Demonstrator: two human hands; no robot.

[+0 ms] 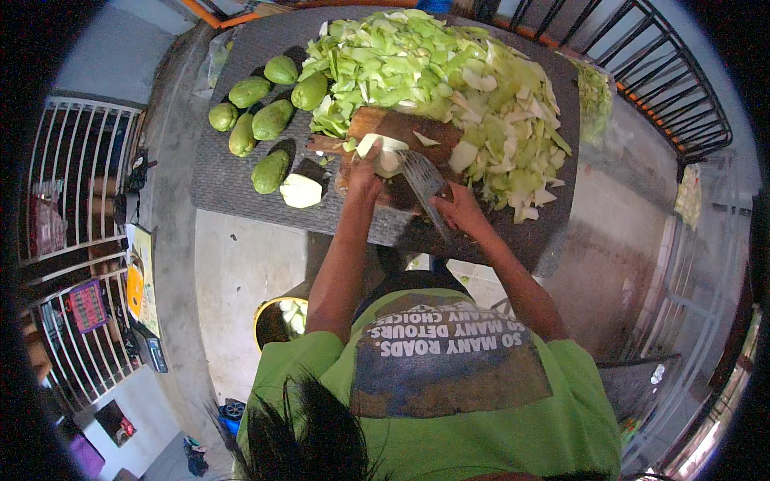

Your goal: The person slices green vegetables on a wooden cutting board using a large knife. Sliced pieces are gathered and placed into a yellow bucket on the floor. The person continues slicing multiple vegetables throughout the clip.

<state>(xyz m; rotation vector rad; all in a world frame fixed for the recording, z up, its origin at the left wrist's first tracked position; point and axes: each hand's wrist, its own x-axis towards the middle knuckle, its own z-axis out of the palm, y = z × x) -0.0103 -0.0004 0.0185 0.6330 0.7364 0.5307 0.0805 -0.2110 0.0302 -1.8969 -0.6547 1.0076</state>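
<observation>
My left hand [368, 171] holds a pale peeled chayote [388, 161] over a wooden cutting board [415, 129]. My right hand [462, 207] grips a broad-bladed knife [424, 177], its blade blurred and close against the chayote's right side. Beyond the board lies a large heap of green and whitish chayote peelings [391, 66]. To the left are several unpeeled green chayotes [272, 120], with a peeled one [301, 190] nearest my left forearm. A loose bit of peel [426, 139] rests on the board.
The dark textured table [240, 186] has rounded corners. Below its front edge stands a yellow-rimmed bucket [257, 321] holding pale pieces. A black metal railing [668, 72] stands at the upper right, with a plastic bag of greens [595, 102] beside the table. White window bars [84, 180] line the left.
</observation>
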